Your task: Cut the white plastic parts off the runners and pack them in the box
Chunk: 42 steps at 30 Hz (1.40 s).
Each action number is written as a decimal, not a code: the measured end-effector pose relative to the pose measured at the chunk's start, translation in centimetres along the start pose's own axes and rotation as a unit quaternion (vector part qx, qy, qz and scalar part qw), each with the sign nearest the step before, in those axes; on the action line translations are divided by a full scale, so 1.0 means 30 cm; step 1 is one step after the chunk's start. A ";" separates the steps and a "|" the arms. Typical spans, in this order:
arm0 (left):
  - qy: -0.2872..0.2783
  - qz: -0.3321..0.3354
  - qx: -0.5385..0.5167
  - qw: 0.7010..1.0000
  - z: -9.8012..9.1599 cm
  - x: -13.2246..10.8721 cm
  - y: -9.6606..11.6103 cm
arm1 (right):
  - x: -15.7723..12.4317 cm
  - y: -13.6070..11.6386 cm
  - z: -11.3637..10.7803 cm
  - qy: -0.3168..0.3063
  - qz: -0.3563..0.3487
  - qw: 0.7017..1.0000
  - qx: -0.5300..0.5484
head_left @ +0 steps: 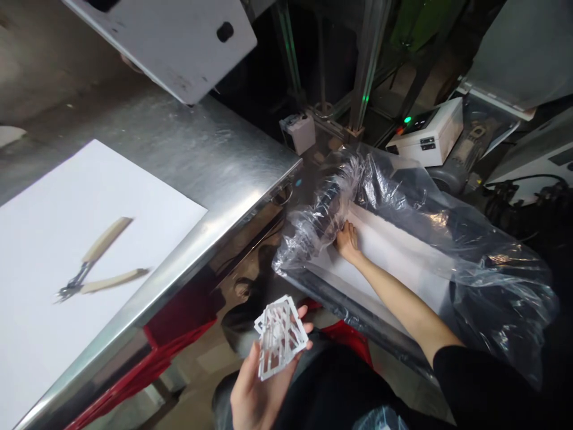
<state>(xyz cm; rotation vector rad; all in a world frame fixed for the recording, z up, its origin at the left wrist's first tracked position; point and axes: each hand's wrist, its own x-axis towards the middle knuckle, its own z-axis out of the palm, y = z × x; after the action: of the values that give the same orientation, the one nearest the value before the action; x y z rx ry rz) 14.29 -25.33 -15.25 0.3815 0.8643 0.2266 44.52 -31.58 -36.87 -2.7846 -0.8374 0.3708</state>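
Observation:
My left hand [259, 388] is low in the middle of the view, palm up, with its fingers curled round a flat white plastic frame of moulded parts [280, 335]. My right hand [347, 240] reaches forward into a box [313, 280] lined with a clear plastic bag [447, 227]. It rests on the white sheet [394, 251] inside, with fingertips tucked under the crumpled plastic and hidden. On the steel table [215, 161] to the left lies a pair of cutters [96, 260] with pale handles, on white paper [67, 239], away from both hands.
A white machine cover [170, 42] hangs over the table's far edge. Beyond the box stand a small white device with a green light [425, 134] and other grey machine housings [519, 54]. A red stool or crate [179, 334] sits under the table edge.

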 end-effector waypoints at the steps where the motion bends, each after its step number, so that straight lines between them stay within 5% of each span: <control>1: -0.003 -0.002 0.004 1.000 0.010 -0.004 0.004 | -0.005 -0.001 -0.004 0.001 -0.001 1.000 0.000; 11: -0.045 -0.022 0.002 0.999 -0.025 0.002 -0.047 | -0.029 -0.035 -0.070 -0.001 -0.013 0.999 0.048; 17: -0.053 -0.005 -0.031 0.998 -0.046 0.013 -0.044 | -0.140 -0.055 -0.263 -0.002 -0.039 0.990 0.133; 21: -0.052 0.030 0.031 0.998 0.003 0.034 -0.047 | -0.352 -0.087 -0.468 -0.057 -0.176 0.957 0.224; 23: -0.052 0.034 0.083 0.995 0.034 0.055 -0.064 | -0.448 -0.119 -0.545 -0.107 -0.320 0.899 0.279; 25: -0.050 0.032 0.113 0.992 0.058 0.076 -0.082 | -0.511 -0.154 -0.585 -0.103 -0.427 0.850 0.291; 27: -0.053 0.024 0.113 0.992 0.069 0.090 -0.090 | -0.541 -0.180 -0.596 -0.055 -0.457 0.841 0.283; 32: -0.034 -0.001 0.083 0.996 0.063 0.094 -0.072 | -0.570 -0.191 -0.594 0.030 -0.408 0.844 0.346; 36: -0.009 -0.006 0.091 0.996 0.049 0.089 -0.063 | -0.557 -0.130 -0.584 -0.001 -0.261 0.871 0.416; 39: 0.033 0.013 0.080 0.996 0.031 0.083 -0.056 | -0.457 -0.024 -0.520 -0.008 -0.124 0.918 0.376; 42: 0.069 0.036 0.063 0.995 0.017 0.073 -0.042 | -0.303 0.098 -0.409 -0.040 -0.103 0.947 0.303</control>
<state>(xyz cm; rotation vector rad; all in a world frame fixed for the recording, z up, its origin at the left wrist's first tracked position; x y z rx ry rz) 16.12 -25.83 -16.99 0.5201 1.0055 0.2680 42.32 -40.66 -24.42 -2.1077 -0.8458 0.5917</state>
